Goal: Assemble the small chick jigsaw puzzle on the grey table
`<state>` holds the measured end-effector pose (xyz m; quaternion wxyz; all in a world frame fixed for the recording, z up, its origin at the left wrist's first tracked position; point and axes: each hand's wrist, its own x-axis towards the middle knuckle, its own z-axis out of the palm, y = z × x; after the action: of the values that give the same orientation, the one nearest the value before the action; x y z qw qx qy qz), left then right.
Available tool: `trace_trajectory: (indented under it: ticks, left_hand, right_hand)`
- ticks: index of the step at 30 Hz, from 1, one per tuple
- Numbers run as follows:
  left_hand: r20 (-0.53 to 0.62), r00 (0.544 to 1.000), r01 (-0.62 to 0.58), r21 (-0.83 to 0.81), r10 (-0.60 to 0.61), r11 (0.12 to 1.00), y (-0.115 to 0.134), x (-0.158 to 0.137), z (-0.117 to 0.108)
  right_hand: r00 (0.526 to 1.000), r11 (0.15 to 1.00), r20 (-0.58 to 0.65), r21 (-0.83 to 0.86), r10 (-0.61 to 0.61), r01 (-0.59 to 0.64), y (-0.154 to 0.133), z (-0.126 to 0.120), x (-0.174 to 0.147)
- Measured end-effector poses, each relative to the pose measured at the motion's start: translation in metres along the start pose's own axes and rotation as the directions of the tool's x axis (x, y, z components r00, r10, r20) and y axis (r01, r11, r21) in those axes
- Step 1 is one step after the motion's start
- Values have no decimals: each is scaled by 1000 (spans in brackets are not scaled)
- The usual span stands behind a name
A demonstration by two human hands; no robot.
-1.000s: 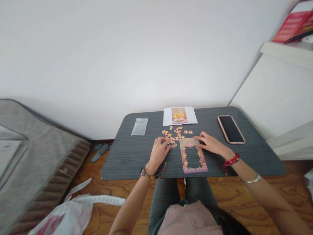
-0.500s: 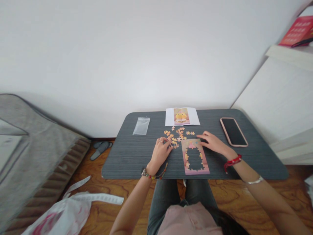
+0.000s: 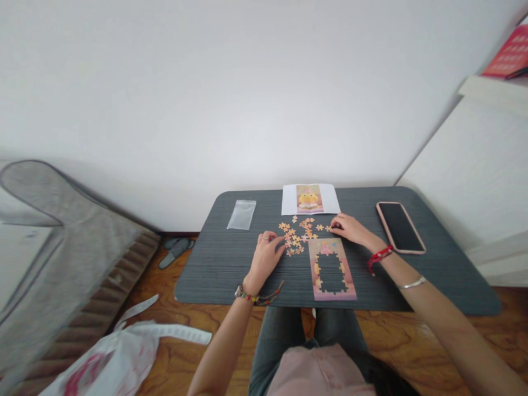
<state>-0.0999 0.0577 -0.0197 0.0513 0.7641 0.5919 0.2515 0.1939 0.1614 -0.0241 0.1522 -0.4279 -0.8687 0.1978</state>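
Right now, the left hand [image 3: 266,256] rests on the counter [image 3: 231,264] with fingers loosely curved, thumb and forefinger slightly parted at the left edge of the loose puzzle pieces [image 3: 296,241]; whether it pinches one, I cannot tell. The right hand [image 3: 350,229] is more curled, its fingertips at or just beside the nearer of two pieces set off to the right [image 3: 320,227]. The fingertips are too small and shadowed to show any hold.

A likely trouble is a sideways brush: either wrist sweeping low could nudge the partly built puzzle [image 3: 335,295] and break its interlocked edge, since neither hand is on it to steady it. The pieces are also small and crowded, so fingers reaching into them might drag neighbours along or flip them.

The loose pieces lie between the two hands, closest to the left one. The built border, open and dark in its middle, lies nearer the body, below and left of the right hand. Farther out are the picture sheet [image 3: 309,199], behind the pieces, a clear pouch [image 3: 241,214] at the left and a phone [image 3: 400,227] at the right.
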Motion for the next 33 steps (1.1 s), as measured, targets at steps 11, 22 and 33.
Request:
trace_trajectory:
  ticks: [11,22,33]
  left_hand:
    - [19,999,33,6,-34,999,-8,-12,6]
    - [0,1000,29,-2,-29,1000,-5,-9,4]
    - [-9,999,54,13,-54,998,-11,-14,2]
  right_hand:
    - [999,1000,30,-16,-21,22,3,-2,-8]
    - [1000,1000,16,17,5,-5,2,0,-9]
    - [1000,998,-4,60,28,-28,-4,5,-6]
